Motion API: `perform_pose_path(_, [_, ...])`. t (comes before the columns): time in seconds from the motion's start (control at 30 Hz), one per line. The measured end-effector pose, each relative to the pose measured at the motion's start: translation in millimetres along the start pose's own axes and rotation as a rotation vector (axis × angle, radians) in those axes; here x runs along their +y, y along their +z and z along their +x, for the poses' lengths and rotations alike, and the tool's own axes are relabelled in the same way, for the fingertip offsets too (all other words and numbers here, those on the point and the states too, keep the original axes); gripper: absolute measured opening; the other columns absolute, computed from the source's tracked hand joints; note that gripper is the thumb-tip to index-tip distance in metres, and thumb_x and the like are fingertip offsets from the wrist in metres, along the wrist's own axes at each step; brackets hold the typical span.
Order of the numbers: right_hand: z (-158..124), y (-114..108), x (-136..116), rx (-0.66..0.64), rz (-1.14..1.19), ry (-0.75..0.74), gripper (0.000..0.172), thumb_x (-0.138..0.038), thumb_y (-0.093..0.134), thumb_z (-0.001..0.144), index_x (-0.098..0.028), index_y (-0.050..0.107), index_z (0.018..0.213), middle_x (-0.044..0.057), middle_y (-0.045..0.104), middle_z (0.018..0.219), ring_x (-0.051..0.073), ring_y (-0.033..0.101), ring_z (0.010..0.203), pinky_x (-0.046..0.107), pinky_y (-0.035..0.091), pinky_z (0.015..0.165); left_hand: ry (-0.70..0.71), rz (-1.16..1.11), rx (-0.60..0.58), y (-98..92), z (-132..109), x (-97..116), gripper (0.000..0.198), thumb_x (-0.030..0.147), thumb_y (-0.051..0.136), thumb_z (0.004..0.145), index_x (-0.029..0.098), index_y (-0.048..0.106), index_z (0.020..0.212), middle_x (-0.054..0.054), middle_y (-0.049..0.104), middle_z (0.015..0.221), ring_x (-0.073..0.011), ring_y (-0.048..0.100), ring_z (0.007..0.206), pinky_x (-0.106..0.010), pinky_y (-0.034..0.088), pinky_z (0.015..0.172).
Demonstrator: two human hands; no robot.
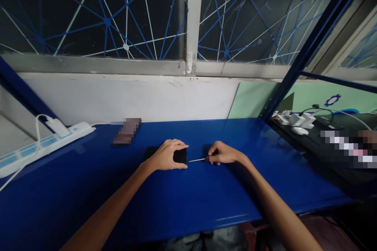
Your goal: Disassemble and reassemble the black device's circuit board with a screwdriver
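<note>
Left hand point(167, 155) closed over a black device point(180, 156), flat at mid-tabletop point(176, 211). Right hand point(223, 153) fingers point(212, 159) pinch a thin pin point(196, 160). The pin lies left-right, its tip just beside the device's right edge.

Glossy blue table point(188, 204), flat black phone point(179, 155), white power strip point(44, 143), pale green wall point(250, 100)

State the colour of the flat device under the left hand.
Black; the device under the left hand shows in the head view.
</note>
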State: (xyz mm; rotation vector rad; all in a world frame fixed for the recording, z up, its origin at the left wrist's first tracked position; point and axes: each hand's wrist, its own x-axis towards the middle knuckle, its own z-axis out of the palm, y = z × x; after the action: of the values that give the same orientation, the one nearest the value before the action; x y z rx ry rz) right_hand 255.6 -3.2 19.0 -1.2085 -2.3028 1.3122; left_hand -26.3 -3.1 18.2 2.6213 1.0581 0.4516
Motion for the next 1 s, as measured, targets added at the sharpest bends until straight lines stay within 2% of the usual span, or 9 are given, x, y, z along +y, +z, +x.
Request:
perform_pose_path(0.67, [-1,0,-1,-0.005,0.003,-0.018,0.02,-0.027,0.061,0.076,-0.013,0.069,0.064,0.001,0.063,0.059,0.008,0.051,0.047,0.02,0.039,0.049,-0.013,-0.025,-0.006,2.1,-1,-3,0.071,0.061,0.073,0.069,0.029,0.057,0.131,-0.01,0.058,0.128,-0.0327,0.053,0.115,-0.048,0.04,0.096])
perform_pose_path(0.73, [-3,-1,-3,-0.016,0.019,-0.021,0.022,-0.031,0.064,0.076,-0.013,0.069,0.065,0.0,0.061,0.057,0.008,0.049,0.047,0.02,0.038,0.048,-0.012,-0.023,-0.001,1.5,-1,-2,0.071,0.061,0.073,0.069,0.028,0.057,0.131,-0.01,0.059,0.128,-0.0332,0.053,0.116,-0.048,0.04,0.096])
perform_pose_path(0.87, [-6,-3,-8,-0.041,0.045,0.05,0.038,-0.051,0.072,0.07,-0.013,0.069,0.067,-0.003,0.053,0.049,0.007,0.041,0.042,0.019,0.03,0.041,-0.007,-0.024,0.014,2.1,0,-3,0.072,0.062,0.074,0.068,0.029,0.058,0.13,-0.01,0.06,0.127,-0.0332,0.054,0.115,-0.048,0.04,0.097])
perform_pose_path(0.93, [-6,-3,-9,-0.029,0.067,0.044,0.042,-0.056,0.075,0.067,-0.014,0.068,0.067,-0.004,0.051,0.049,0.007,0.041,0.043,0.02,0.029,0.041,-0.006,-0.025,0.015,2.8,0,-4,0.071,0.062,0.074,0.068,0.029,0.059,0.129,-0.009,0.06,0.127,-0.0324,0.054,0.114,-0.048,0.039,0.097])
perform_pose_path(1.0, [-6,-2,-10,-0.008,0.081,0.023,0.045,-0.058,0.072,0.069,-0.014,0.066,0.065,-0.005,0.048,0.047,0.007,0.04,0.042,0.02,0.029,0.042,-0.007,-0.027,0.017,3.3,0,-4,0.071,0.062,0.074,0.068,0.03,0.059,0.129,-0.009,0.06,0.127,-0.032,0.055,0.114,-0.047,0.039,0.097])
